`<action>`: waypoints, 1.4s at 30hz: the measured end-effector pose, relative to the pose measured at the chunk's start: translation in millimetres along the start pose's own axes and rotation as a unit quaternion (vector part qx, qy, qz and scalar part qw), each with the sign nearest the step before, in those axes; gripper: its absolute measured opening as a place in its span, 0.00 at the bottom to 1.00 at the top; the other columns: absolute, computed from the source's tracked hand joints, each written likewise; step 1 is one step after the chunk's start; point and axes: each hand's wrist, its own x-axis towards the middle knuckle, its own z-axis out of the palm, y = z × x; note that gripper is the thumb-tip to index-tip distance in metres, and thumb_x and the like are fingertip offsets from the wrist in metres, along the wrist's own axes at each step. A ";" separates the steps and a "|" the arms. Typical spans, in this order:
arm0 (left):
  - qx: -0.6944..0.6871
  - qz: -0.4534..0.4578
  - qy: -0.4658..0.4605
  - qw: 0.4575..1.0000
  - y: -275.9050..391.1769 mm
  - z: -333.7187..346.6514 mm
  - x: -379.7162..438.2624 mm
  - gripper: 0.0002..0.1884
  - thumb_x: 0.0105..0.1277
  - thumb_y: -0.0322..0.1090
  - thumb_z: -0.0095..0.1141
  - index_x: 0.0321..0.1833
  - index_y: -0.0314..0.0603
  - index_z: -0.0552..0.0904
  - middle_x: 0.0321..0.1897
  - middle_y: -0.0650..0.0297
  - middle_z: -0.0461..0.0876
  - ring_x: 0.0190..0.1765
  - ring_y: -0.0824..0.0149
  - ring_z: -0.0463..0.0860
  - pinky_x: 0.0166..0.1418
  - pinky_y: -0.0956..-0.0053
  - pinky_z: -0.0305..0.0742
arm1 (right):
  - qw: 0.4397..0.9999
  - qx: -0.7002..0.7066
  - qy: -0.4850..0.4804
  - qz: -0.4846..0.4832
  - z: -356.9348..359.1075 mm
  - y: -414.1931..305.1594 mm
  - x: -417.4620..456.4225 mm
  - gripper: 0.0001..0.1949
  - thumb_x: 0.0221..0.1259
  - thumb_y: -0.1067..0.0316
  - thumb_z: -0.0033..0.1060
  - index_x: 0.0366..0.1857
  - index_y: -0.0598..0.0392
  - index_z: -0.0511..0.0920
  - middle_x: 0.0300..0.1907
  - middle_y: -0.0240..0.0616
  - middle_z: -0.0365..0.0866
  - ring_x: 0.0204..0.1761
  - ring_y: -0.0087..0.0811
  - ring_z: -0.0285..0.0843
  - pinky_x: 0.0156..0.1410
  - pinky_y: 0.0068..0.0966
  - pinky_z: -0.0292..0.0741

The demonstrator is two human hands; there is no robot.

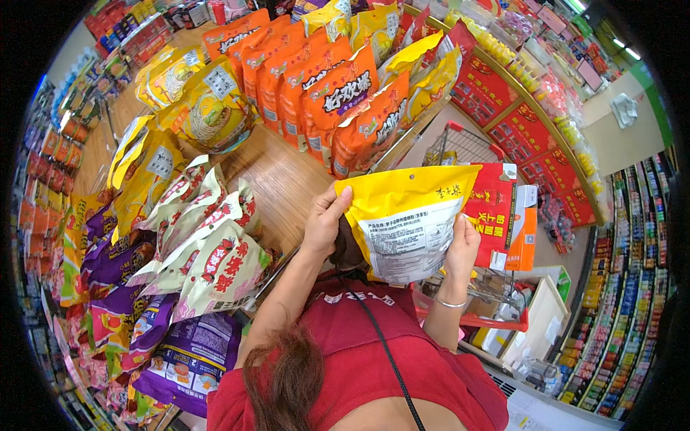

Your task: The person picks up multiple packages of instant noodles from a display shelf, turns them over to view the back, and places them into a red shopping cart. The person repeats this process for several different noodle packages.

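A yellow plastic food packet [412,226] hangs between my two hands, its printed back with a white panel facing up at me. My left hand [325,218] pinches its upper left corner, thumb on top. At its right edge, lower down, my right hand [462,245] grips it, with a bracelet on that wrist. Beyond the packet, orange packets [339,97] stand in a row on the wooden display table [264,161]. Yellow packets [207,105] stand left of them, and cream-coloured packets [215,258] lean nearer my left forearm.
Purple packets [188,361] crowd the table's near left side. At my right stands a shopping cart with a red rim [496,321], and red and orange cartons [493,215] are by it. Stocked shelves [620,280] line the far right; a red-panelled display stand [517,124] curves behind.
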 end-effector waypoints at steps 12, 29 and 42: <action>0.129 0.179 0.159 0.962 21.9 14.0 -17.3 0.08 0.73 0.31 0.55 0.39 0.34 0.84 0.38 0.67 0.81 0.45 0.74 0.75 0.53 0.78 0.68 | 0.991 -0.089 0.070 -0.066 3.8 -1.3 4.2 0.17 0.80 0.64 0.44 0.32 0.64 0.78 0.26 0.25 0.75 0.30 0.14 0.64 0.35 0.19 0.65; 0.540 0.275 0.128 0.785 6.8 -13.6 22.7 0.09 0.62 0.36 0.67 0.36 0.37 0.89 0.29 0.56 0.79 0.35 0.58 0.81 0.41 0.68 0.76 | 0.986 0.093 0.104 -0.096 -12.2 -41.3 3.5 0.16 0.78 0.60 0.49 0.40 0.64 0.80 0.35 0.31 0.84 0.35 0.17 0.75 0.41 0.17 0.72; 0.132 -0.231 -0.078 0.961 -44.6 -13.0 -14.1 0.33 0.75 0.61 0.44 0.69 0.41 0.74 0.64 0.60 0.77 0.67 0.65 0.71 0.73 0.69 0.64 | 0.814 0.494 -0.259 0.161 87.2 -13.0 65.2 0.19 0.74 0.59 0.50 0.59 0.62 0.72 0.53 0.43 0.79 0.53 0.33 0.78 0.57 0.30 0.78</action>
